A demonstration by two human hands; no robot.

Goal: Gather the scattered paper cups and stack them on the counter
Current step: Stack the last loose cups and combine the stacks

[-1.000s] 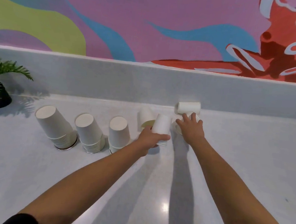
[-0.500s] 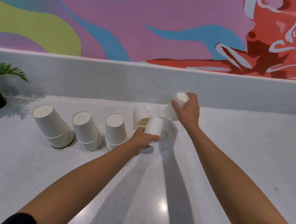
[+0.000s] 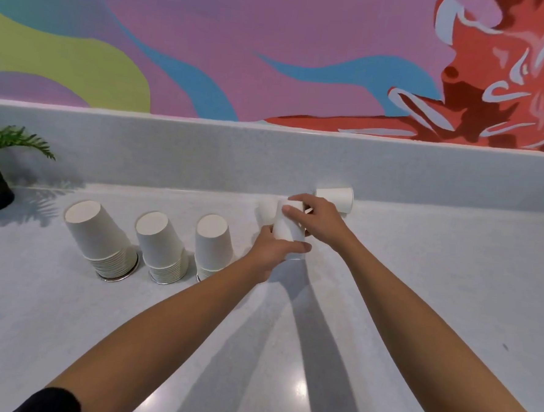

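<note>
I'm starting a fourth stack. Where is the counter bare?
Bare: the counter right of the right hand, and the near strip before the three cup stacks. Crowded: around the left hand, the held cups and the tipped cup by the backsplash.

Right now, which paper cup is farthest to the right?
The single cup lying on its side by the back ledge, just beyond the right hand. The held cup and the three upside-down stacks all sit to its left.
</note>
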